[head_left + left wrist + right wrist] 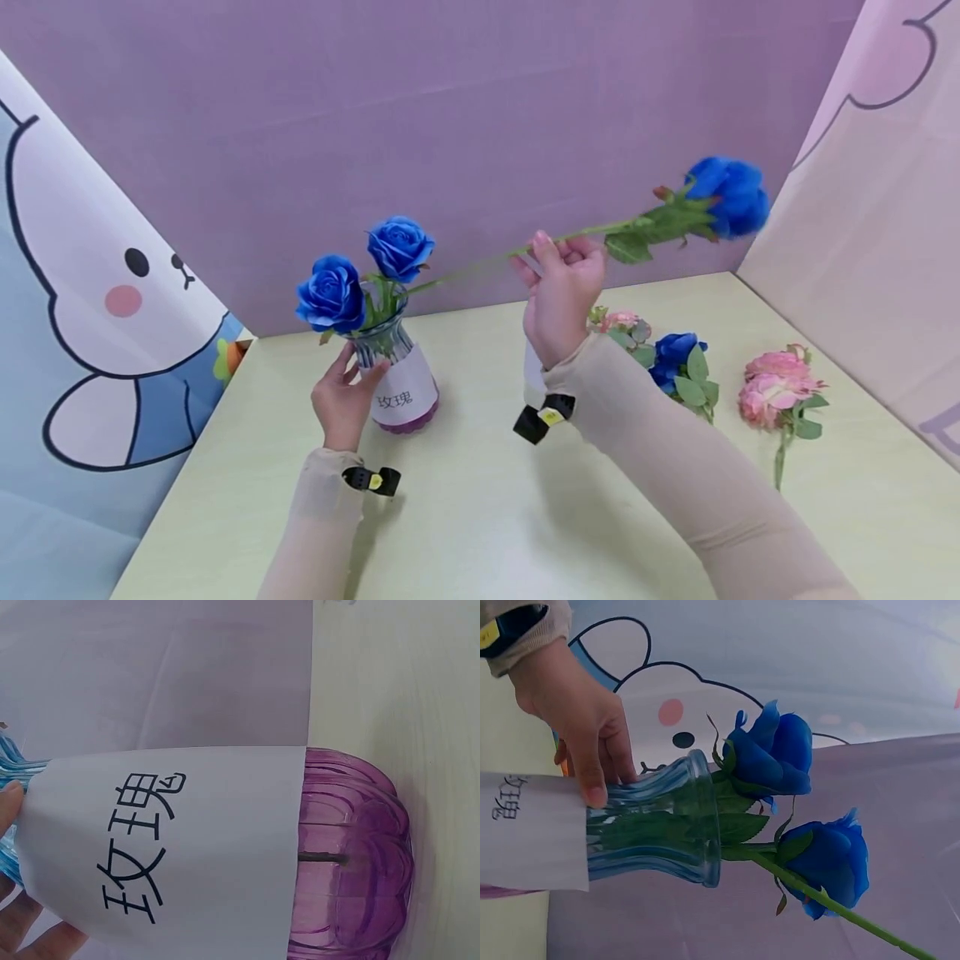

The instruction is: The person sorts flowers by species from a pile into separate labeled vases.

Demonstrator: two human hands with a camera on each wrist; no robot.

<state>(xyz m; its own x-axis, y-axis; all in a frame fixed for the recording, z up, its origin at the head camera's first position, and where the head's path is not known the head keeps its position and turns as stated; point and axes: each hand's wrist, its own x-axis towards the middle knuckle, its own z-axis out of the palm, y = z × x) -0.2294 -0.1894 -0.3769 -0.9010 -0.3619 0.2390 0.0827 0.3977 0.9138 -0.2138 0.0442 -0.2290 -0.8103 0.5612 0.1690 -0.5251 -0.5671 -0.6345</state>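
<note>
My left hand (347, 402) holds the neck of a glass vase (384, 343), bluish above and purple at the base. A white paper label (217, 847) with black characters wraps it. Two blue roses (332, 293) stand in the vase, their heads above the rim. My right hand (564, 298) pinches the green stem of another blue rose (726, 200) between thumb and fingers. That rose lies nearly level, its head to the right and its stem (855, 919) slanting down leftward to the vase mouth. Whether the stem's tip is inside the rim, I cannot tell.
On the table (465, 500) at the right lie a blue rose (675, 360), a pink flower (780, 387) and another pink bloom (619, 320). A white object (533, 367) is partly hidden behind my right wrist. A purple backdrop (450, 125) stands behind the table.
</note>
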